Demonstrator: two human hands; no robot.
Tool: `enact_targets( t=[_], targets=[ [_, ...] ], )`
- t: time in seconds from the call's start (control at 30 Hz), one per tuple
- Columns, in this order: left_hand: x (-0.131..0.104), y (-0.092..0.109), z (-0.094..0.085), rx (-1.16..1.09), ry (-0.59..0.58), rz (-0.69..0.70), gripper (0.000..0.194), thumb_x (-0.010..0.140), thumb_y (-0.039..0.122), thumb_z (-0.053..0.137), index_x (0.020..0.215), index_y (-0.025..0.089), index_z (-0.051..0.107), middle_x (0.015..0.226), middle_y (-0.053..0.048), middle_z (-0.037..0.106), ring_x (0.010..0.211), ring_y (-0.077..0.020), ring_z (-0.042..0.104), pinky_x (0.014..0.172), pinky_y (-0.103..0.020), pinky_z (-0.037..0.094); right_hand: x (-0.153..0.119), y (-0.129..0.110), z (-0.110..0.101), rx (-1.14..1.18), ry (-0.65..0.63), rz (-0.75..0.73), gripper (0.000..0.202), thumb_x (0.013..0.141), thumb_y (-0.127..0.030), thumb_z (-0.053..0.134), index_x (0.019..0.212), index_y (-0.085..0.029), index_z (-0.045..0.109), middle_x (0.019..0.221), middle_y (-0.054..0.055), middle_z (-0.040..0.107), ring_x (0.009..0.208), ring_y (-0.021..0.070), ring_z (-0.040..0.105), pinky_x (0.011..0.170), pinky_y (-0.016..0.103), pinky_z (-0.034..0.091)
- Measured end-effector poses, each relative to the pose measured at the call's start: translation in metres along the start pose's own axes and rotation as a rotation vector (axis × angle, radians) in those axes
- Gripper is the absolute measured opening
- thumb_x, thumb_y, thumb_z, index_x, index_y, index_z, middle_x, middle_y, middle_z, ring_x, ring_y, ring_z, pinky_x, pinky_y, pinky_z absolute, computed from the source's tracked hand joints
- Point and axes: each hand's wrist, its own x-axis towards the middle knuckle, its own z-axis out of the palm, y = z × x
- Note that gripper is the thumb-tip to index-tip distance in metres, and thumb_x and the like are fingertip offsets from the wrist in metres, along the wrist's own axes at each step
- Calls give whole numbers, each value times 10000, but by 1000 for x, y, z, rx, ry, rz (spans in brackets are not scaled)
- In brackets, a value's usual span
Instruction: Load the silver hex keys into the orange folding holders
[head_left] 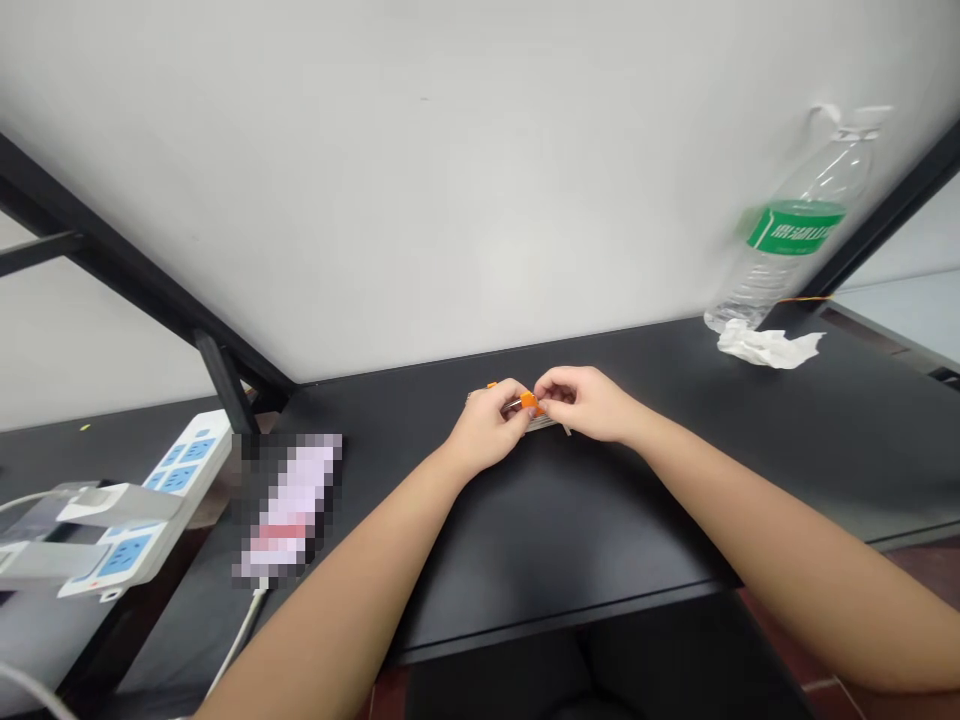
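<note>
Near the middle of the black table (517, 540), my left hand (489, 428) is closed on a small orange piece (528, 399) with a thin dark rod beside it. My right hand (583, 402) has its fingers pinched at the right side of the same orange piece. Below the fingertips, thin pale strips (543, 423) lie on or just above the table. Another bit of orange (492, 385) shows behind my left hand. The fingers cover much of what lies between the hands.
A clear bottle (796, 228) with a green label leans at the back right, beside a crumpled tissue (771, 346). To the left are a blurred-out phone (292, 505) with a white cable (238, 640) and a power strip (161, 500) with plugs. A pale wall rises behind the table.
</note>
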Motion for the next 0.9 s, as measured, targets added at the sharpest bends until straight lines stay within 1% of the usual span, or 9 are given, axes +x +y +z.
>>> enact_targets(
  t=[0.17,0.27,0.37,0.5,0.6,0.73,0.8,0.9],
  targets=[
    [1,-2,1,87,23,69,159,919,346,616,834,211,611,641,44,608,556,-105,515,576,-246,400,0,-2,6,71,46,49,123,824,-324,658,861,-208,673,777,-5,645,625,129,576,525,242,462],
    [1,-2,1,133,38,99,129,919,325,610,851,215,619,665,42,618,566,-104,513,592,-248,401,2,0,8,57,90,70,86,797,-275,643,846,-207,662,778,-4,655,598,122,573,506,232,456],
    [1,-1,2,174,29,104,103,917,300,599,859,218,619,676,41,621,570,-107,516,611,-253,406,4,2,8,57,111,136,69,767,-223,617,830,-212,645,735,-9,652,549,121,573,491,236,463],
    [1,-1,2,228,13,102,112,916,292,587,831,219,598,650,42,593,566,-115,505,607,-258,400,5,4,6,76,66,179,47,765,-215,612,808,-212,631,684,-2,652,554,139,595,504,245,491],
    [2,-2,2,223,15,99,121,920,307,587,837,220,601,656,40,595,558,-114,504,604,-257,403,5,4,6,95,44,181,59,776,-229,615,831,-215,631,680,-2,655,568,142,592,492,240,486],
    [1,-3,1,204,9,97,129,928,318,587,848,220,611,677,36,612,559,-109,511,607,-255,407,4,1,7,102,10,158,27,771,-223,622,793,-210,612,653,-6,642,567,136,584,491,227,470],
    [1,-2,0,213,7,101,119,923,311,592,849,220,611,664,38,608,559,-111,514,610,-256,410,4,0,7,109,16,165,18,756,-205,618,760,-206,601,627,-8,629,561,136,591,503,228,470],
    [1,-2,0,237,-1,101,105,919,291,582,846,219,604,662,36,619,566,-118,540,616,-260,419,5,3,1,88,60,219,36,726,-183,608,718,-203,579,567,-14,603,541,144,602,520,234,465]
  ],
)
